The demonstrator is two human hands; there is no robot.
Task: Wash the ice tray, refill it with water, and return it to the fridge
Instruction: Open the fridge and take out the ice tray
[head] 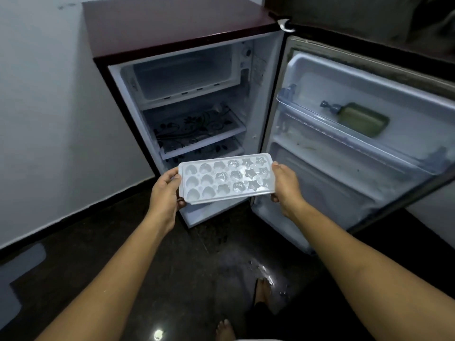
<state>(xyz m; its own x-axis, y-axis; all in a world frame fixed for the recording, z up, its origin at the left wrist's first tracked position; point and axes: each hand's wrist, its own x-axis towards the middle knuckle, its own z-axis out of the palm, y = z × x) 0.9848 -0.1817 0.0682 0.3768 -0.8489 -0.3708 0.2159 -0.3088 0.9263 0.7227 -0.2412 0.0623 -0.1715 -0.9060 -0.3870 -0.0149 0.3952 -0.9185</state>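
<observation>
A white ice tray (225, 178) with heart- and star-shaped cells is held level in front of the open small fridge (177, 28). My left hand (165, 191) grips its left short end, and my right hand (285, 184) grips its right short end. Several cells glint as if they hold water. The fridge door (357, 148) stands wide open to the right. At the top of the fridge, the freezer compartment (187, 75) is open at the front and looks bare inside.
Two patterned shelves (199, 130) sit below the freezer compartment. A green bottle (359, 118) lies in the upper door rack. A white wall stands to the left. The dark floor has a wet patch (266, 274) near my bare feet.
</observation>
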